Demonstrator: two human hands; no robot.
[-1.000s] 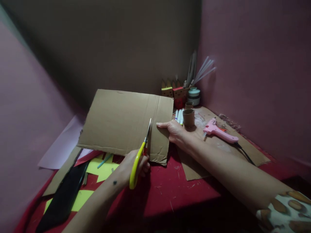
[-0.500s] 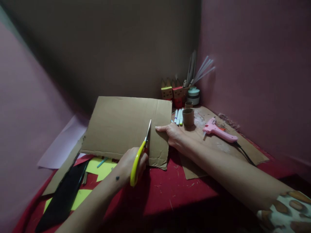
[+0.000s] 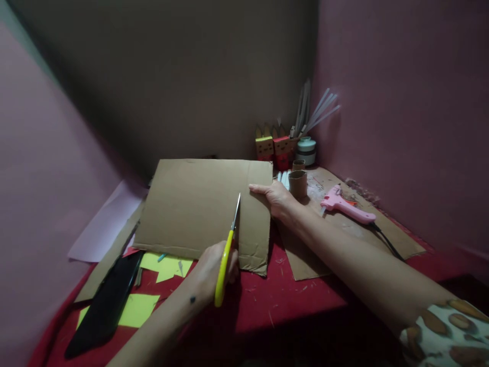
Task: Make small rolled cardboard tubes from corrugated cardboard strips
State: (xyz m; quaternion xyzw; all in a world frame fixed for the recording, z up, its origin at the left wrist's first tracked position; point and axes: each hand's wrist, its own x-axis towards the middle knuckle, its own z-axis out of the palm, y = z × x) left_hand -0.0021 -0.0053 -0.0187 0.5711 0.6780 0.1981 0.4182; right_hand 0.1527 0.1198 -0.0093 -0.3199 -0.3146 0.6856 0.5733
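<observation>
My left hand (image 3: 218, 266) is closed round the yellow handle of a pair of scissors (image 3: 229, 244). The blades point up and away from me, set in a cut that runs in from the near edge of a brown cardboard sheet (image 3: 191, 204). To the right of the cut, my right hand (image 3: 278, 200) grips the sheet's right edge, thumb on top and fingers hidden beneath. The sheet is held tilted above the table.
A pink glue gun (image 3: 347, 205), a cardboard tube (image 3: 298, 183) and markers (image 3: 283, 178) lie on a cardboard base (image 3: 305, 260) at right. Behind stand two cardboard figures (image 3: 273, 148) and a lidded jar (image 3: 306, 150). Yellow paper (image 3: 139, 309) and a black object (image 3: 105, 306) lie at left.
The scissors and my left hand have shifted slightly right and nearer to me in view. My right hand sits a little higher along the sheet's edge, and the sheet's far edge has dipped.
</observation>
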